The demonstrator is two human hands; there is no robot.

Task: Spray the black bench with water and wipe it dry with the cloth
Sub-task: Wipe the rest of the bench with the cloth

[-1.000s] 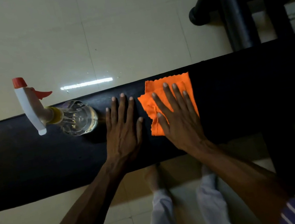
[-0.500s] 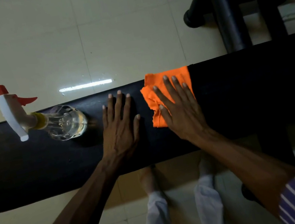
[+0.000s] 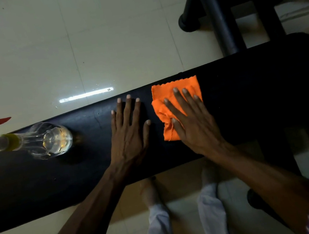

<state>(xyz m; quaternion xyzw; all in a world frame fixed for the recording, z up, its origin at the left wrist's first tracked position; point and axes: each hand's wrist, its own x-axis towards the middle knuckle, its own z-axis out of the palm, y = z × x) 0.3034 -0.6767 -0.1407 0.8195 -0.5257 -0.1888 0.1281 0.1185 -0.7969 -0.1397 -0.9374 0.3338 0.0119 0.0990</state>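
Spray bottle [image 3: 37, 141]: upright on the counter [image 3: 257, 89], far left; a sweeping arm could topple it. Left hand [image 3: 129, 133]: flat, fingers straight, bracing. Cloth [image 3: 174, 103]: bunched under the flat right hand [image 3: 193, 122]; may skip patches, leaving damp streaks.

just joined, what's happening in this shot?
A person is wiping a black bench. The right hand lies flat on an orange cloth, pressing it to the bench top with straight fingers. The left hand rests flat on the bare bench beside the cloth, not touching it. A clear spray bottle with a white and red trigger head stands on the bench to the left of both hands, untouched. Whether the surface is wet cannot be told.
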